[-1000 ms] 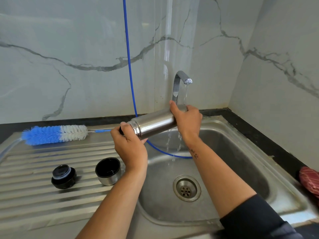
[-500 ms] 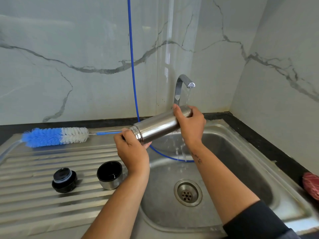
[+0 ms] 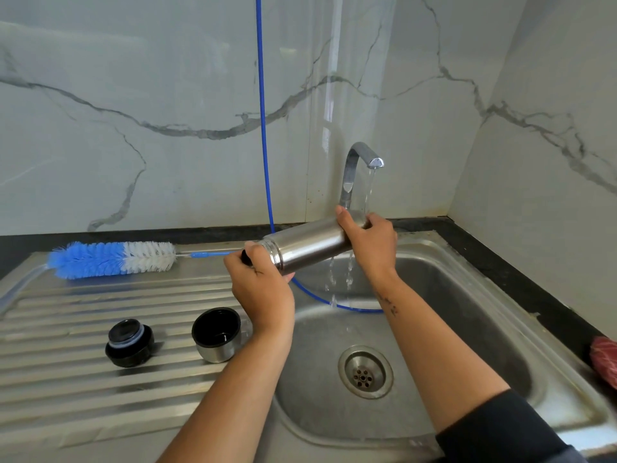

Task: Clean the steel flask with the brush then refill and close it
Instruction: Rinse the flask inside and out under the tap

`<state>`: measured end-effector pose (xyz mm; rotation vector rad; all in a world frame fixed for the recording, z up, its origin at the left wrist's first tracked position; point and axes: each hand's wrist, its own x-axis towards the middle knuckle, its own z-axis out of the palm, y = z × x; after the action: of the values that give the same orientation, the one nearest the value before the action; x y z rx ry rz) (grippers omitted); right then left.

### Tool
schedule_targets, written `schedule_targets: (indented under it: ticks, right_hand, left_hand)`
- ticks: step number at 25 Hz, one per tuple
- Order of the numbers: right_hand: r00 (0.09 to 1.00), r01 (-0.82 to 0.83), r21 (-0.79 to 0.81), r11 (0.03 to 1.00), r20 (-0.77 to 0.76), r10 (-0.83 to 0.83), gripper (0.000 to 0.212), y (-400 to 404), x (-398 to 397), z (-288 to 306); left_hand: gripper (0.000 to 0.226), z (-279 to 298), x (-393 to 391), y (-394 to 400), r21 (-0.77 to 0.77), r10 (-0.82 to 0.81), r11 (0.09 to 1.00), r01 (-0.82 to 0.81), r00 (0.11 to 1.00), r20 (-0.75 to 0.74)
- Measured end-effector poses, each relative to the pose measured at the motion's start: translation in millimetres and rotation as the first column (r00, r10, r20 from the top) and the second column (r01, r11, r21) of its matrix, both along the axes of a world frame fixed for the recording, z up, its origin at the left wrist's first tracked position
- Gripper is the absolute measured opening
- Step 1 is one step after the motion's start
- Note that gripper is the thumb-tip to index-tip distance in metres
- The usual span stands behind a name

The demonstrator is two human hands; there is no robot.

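The steel flask lies nearly level over the sink basin, mouth to the left, base under the running tap. My left hand covers and grips its threaded mouth end. Around the base end curls my right hand, where water runs off and drips into the basin. A blue-and-white bottle brush rests on the drainboard behind. The flask's black stopper and its steel cup lid, open side up, stand on the drainboard.
A ribbed steel drainboard fills the left. A blue hose hangs down the marble wall and loops into the basin. The drain sits mid-basin. A red cloth lies at the right edge on the dark counter.
The flask and both hands have shifted slightly, keeping the same grip; water keeps running over the base end. Brush, stopper and cup lid have not moved.
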<state>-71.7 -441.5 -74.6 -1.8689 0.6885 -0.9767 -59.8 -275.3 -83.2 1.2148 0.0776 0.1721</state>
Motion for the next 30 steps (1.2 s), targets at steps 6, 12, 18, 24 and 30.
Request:
schedule_targets:
  ticks: [6,12,18,24,30]
  right_hand:
    - [0.967,-0.119,0.129,0.985,-0.208,0.144,0.094,-12.8,3.6,-10.1]
    - [0.881,-0.233,0.042,0.972,-0.415,0.229,0.062,-47.7,-16.5,-0.7]
    - [0.939,-0.224,-0.031,0.974,-0.275,0.207,0.020,-93.7,1.5,13.7]
    - [0.814,-0.477,-0.182,0.860,-0.461,0.354,0.028,-106.3,54.6,27.8]
    - [0.786,-0.533,-0.238,0.812,-0.493,0.372,0.016,-102.9,78.4,19.8]
  left_hand:
    - [0.022,3.6,-1.5,0.9,0.055,0.028,0.998,-0.030,0.999,0.028]
    - [0.021,1.0,-3.6,-4.6,0.084,0.004,0.996,-0.003,1.000,-0.017]
    - [0.023,-4.3,2.0,-7.4,0.067,0.016,0.998,-0.016,1.000,-0.008]
    - [0.026,-5.9,6.9,-9.8,0.050,0.032,0.998,-0.032,0.999,0.011]
    - [0.021,-6.7,6.7,-9.0,0.049,0.027,0.998,-0.027,1.000,0.012]
